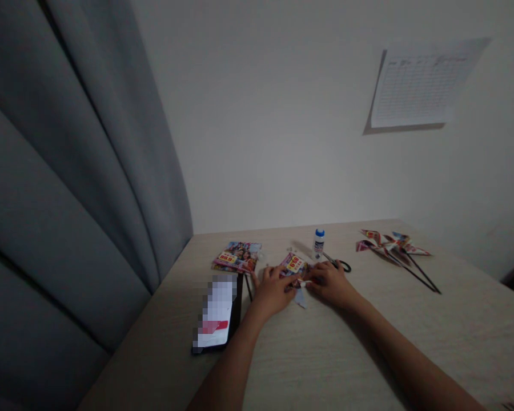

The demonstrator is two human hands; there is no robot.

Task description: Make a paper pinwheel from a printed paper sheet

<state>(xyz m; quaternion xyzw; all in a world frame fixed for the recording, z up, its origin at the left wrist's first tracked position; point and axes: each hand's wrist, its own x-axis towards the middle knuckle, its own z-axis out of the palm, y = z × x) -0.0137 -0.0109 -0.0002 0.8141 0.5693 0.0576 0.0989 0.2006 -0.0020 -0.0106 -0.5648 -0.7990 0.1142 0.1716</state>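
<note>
Gray curtain (89, 142) hanging far left of the fingers. Phone (216, 317) lying screen up just left of the left hand, screen partly pixelated. Stack of printed sheets (237, 257) lying beyond the phone, ahead and left of the left fingers. Dark stick (249, 287) lying between phone and left hand. Left hand (274, 292): fingers spreading, resting on the printed paper (294, 264), not clenching. That paper is lying on the table (317, 365) between both hands' fingers, its pale tip (300, 298) pointing toward the wearer. Right hand (332, 283): fingers bending at the paper's right side; can't tell if they're pinching it. Blue-capped bottle (319, 244) standing just beyond the right fingers, scissors (345, 266) lying beside them, partly hidden. Paper pinwheels (389, 246) lying well right of the right fingers, two dark sticks (424, 277) angling toward the wearer. Printed form (417, 88) hanging on the wall, high above and right of the fingers.
</note>
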